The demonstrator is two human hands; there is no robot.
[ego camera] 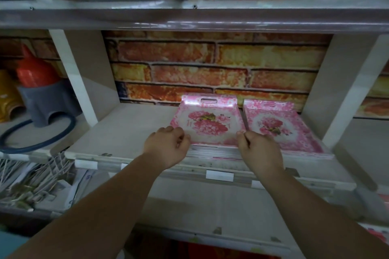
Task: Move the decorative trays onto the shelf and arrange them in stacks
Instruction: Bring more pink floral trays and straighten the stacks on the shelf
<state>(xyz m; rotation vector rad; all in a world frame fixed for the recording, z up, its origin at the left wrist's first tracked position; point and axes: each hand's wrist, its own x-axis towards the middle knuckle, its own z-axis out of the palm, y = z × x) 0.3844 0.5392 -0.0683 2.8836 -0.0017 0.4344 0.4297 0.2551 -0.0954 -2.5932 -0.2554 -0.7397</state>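
Pink floral tray stack (208,124) on shelf (126,130), between hands; left hand (168,145) grips near-left corner, right hand (260,149) pinches near-right corner; second stack (280,126) just right.

The pale shelf (130,132) bears two tray stacks (210,122) (pink, floral) side by side.

Brick-patterned wallpaper (212,69) backs a pale shelving unit (134,124), its upper board (189,19) at twelve o'clock, white uprights (71,75) at nine and three, under dim light.
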